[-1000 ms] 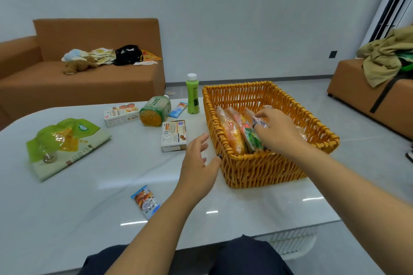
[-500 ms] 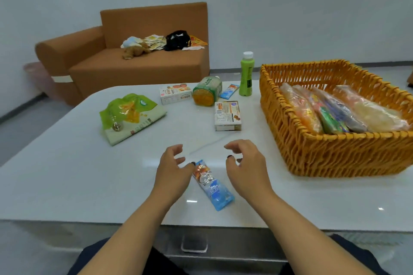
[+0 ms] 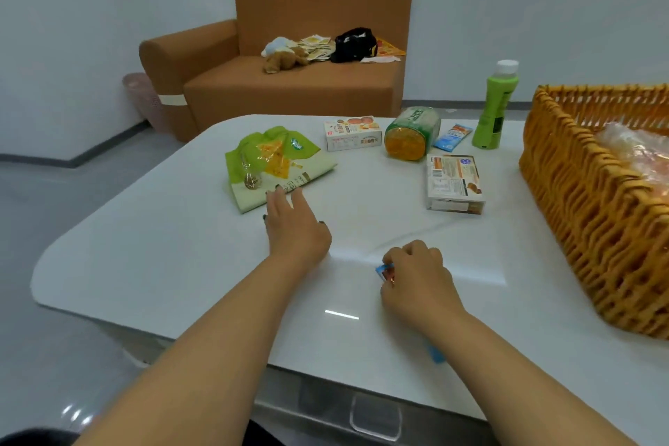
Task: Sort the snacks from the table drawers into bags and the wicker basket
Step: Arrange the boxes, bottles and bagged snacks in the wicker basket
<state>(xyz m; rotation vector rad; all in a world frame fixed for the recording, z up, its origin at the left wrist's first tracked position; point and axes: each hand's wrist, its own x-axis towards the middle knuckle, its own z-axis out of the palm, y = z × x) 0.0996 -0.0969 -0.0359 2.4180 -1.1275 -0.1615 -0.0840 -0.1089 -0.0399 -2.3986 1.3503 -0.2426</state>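
1. The right hand point(image 3: 416, 281) rests on the white surface point(image 3: 173, 257) near its front edge – fingers curled round a small blue snack packet point(image 3: 386, 272), mostly hidden beneath the hand.
2. The left hand point(image 3: 295, 228) lies flat, fingers straight and slightly spread, tips touching the green bag point(image 3: 275, 159).
3. The wicker basket point(image 3: 593, 206) stands at the right, wrapped snacks inside – two boxes, a jar and a green bottle point(image 3: 494, 109) lie beyond the hands.

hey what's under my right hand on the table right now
A small blue snack packet: one printed end pokes out left of the right hand, whose fingers curl round it, and a blue tip shows near the wrist. The middle is covered, so its label cannot be read.
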